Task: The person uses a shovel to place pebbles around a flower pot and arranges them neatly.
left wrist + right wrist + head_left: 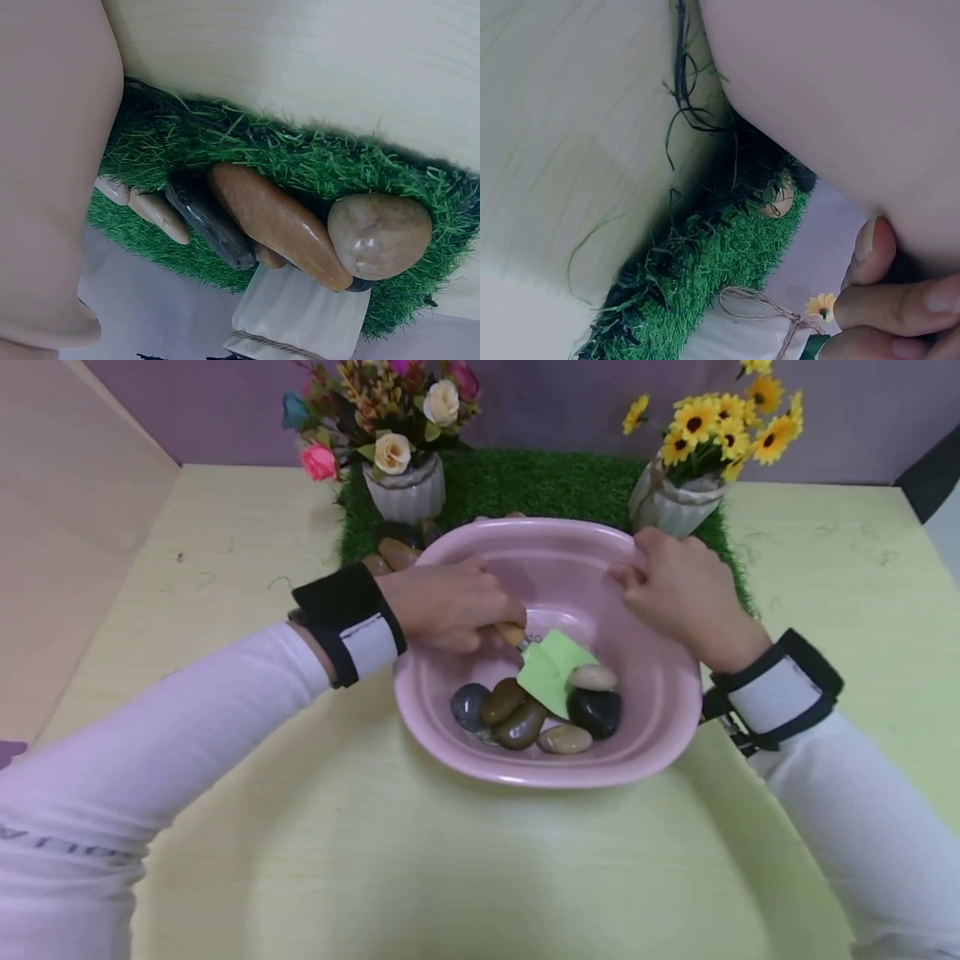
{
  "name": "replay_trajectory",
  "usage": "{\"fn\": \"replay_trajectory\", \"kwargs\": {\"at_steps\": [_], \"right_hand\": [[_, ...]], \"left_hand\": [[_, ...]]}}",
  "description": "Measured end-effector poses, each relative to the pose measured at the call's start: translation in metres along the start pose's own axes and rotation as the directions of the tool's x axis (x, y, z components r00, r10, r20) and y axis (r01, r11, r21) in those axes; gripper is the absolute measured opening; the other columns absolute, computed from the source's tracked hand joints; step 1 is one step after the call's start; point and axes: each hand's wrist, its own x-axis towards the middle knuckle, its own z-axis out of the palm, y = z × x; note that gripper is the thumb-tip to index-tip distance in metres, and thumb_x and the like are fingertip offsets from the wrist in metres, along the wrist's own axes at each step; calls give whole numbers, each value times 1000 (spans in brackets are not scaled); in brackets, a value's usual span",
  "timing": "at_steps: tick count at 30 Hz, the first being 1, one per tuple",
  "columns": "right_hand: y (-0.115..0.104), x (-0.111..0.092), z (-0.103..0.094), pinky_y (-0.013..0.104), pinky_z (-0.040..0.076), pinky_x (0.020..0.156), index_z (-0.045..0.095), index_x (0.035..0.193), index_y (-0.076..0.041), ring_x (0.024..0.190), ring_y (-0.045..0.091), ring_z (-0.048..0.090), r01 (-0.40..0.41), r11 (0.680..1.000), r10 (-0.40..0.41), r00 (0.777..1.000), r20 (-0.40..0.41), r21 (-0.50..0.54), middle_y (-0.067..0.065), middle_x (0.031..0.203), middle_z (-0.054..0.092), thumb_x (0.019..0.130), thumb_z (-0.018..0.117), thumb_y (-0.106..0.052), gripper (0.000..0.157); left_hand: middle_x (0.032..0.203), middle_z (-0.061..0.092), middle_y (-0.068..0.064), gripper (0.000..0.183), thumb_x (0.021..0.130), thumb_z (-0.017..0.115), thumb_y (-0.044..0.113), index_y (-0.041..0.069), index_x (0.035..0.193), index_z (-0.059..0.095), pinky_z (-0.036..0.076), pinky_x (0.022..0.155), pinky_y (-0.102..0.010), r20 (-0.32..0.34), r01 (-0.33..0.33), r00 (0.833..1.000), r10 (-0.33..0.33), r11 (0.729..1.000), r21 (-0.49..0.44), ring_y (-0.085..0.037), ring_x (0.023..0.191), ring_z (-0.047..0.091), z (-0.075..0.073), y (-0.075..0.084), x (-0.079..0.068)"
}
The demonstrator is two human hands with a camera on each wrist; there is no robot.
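Observation:
A pink basin stands on the table, its front rim nearest the person. Inside it, my left hand grips the wooden handle of a small shovel with a light green blade. The blade lies against several smooth stones in the basin: a black one, brown ones and pale ones. One pale stone overlaps the blade's right edge. My right hand holds the basin's far right rim, fingers curled over it in the right wrist view.
Behind the basin lies a green artificial grass mat. More stones rest on it beside a white pot of mixed flowers. Another pot holds yellow flowers, close behind the right hand. A purple wall borders the table.

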Motion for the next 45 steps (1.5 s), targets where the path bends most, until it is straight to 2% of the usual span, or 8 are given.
{"fn": "replay_trajectory", "kwargs": {"at_steps": [5,10,14,23,28,32,38,45], "right_hand": [[0,0,0,36,37,47,52,92,-3,59,30,51,-1,1000,2,1000,-7,5,14,68,49,100,50,-36,35],[0,0,1,37,38,48,51,91,-3,60,31,51,-7,1000,7,1000,0,8,14,69,49,100,50,-37,35],[0,0,1,38,38,48,51,92,-2,62,32,52,-8,1000,8,1000,-2,3,15,70,50,100,50,-37,35],[0,1,1,37,38,47,51,91,-3,60,31,51,-11,1000,11,1000,-2,-3,14,69,49,100,51,-37,35],[0,1,1,36,38,47,51,92,-3,59,29,52,-12,1000,12,1000,9,0,14,70,50,100,51,-38,36],[1,1,-1,36,38,48,51,91,-3,60,30,52,-14,1000,14,1000,8,1,14,70,50,100,51,-38,36],[3,-1,-4,35,39,48,50,90,-4,60,29,52,-18,1000,18,1000,3,13,14,70,50,100,50,-37,34],[1,-2,-1,38,37,49,49,86,-6,61,31,51,-6,1000,6,1000,-14,14,13,67,48,99,51,-33,30]], "left_hand": [[78,60,2,5,94,60,15,17,94,65,39,93,-41,-39,-31,999,30,999,-25,-21,78,57,0,-2,0],[72,52,3,18,86,55,0,15,90,64,41,76,-31,-92,-75,994,65,992,-106,-16,69,49,0,-3,-1],[68,45,6,16,87,56,0,14,84,62,38,68,-28,-129,-101,988,82,984,-147,-13,63,43,1,-3,-1],[70,54,4,12,89,58,6,15,86,66,42,68,-26,-128,-119,987,93,971,-209,-10,63,48,1,-5,-2],[66,53,5,9,90,66,18,18,80,65,40,63,-27,-94,-118,990,101,974,-193,-10,60,47,1,-5,-2],[74,64,6,8,89,71,24,17,86,70,44,67,-27,-111,-91,991,70,976,-197,-10,66,55,-1,-4,-1],[79,67,5,13,91,69,29,16,91,69,46,72,-28,-187,-77,981,46,984,-162,-12,70,58,-3,-1,0],[77,58,4,20,97,60,34,15,90,58,40,85,-35,-276,-61,960,54,998,-17,-15,73,54,0,2,-3]]}}
